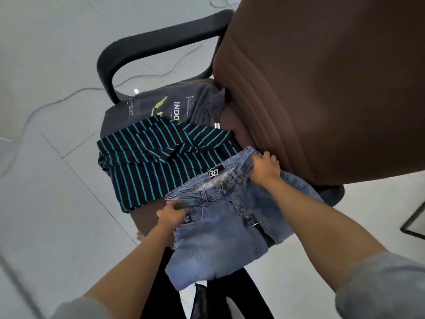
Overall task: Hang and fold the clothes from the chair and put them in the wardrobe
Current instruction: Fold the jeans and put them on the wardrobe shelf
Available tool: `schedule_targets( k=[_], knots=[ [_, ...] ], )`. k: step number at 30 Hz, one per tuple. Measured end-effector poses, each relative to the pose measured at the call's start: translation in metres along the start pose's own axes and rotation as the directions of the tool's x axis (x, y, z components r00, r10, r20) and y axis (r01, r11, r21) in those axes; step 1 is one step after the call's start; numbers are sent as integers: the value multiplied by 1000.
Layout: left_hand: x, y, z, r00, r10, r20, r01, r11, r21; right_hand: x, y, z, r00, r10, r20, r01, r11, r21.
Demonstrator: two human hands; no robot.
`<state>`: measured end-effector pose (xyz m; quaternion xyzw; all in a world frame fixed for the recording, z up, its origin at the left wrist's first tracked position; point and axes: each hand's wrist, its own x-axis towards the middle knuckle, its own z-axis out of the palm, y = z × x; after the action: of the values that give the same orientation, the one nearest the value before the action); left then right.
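Observation:
A pair of light blue denim shorts (pixel 220 231) lies at the near edge of the brown office chair (pixel 322 88), its legs hanging over the seat front. My left hand (pixel 172 212) grips the waistband at its left end. At the right end of the waistband, close to the chair's backrest, my right hand (pixel 264 166) grips it too. Behind the shorts lies a black shirt with teal stripes (pixel 149 162). Farther back sits a grey T-shirt with a yellow print (pixel 161 104), partly covered by the striped one.
The chair's black armrest (pixel 147 44) arches over the far left of the seat. Thin cables (pixel 76 93) trail across the pale tiled floor. The chair's black base (pixel 230 302) shows below. A dark metal frame (pixel 414 226) stands at the right edge.

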<state>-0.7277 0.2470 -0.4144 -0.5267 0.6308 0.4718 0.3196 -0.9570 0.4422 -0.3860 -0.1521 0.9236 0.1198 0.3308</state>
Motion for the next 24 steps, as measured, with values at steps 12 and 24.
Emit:
schedule_targets(
  k=[12,24],
  knots=[
    [-5,-2,2,990,-30,-134,-8,962,-273,7,7,19,998,9,-65,-7,1000,22],
    [-44,7,6,967,150,-205,-227,872,-433,-9,29,-23,974,-207,92,130,844,520]
  ],
)
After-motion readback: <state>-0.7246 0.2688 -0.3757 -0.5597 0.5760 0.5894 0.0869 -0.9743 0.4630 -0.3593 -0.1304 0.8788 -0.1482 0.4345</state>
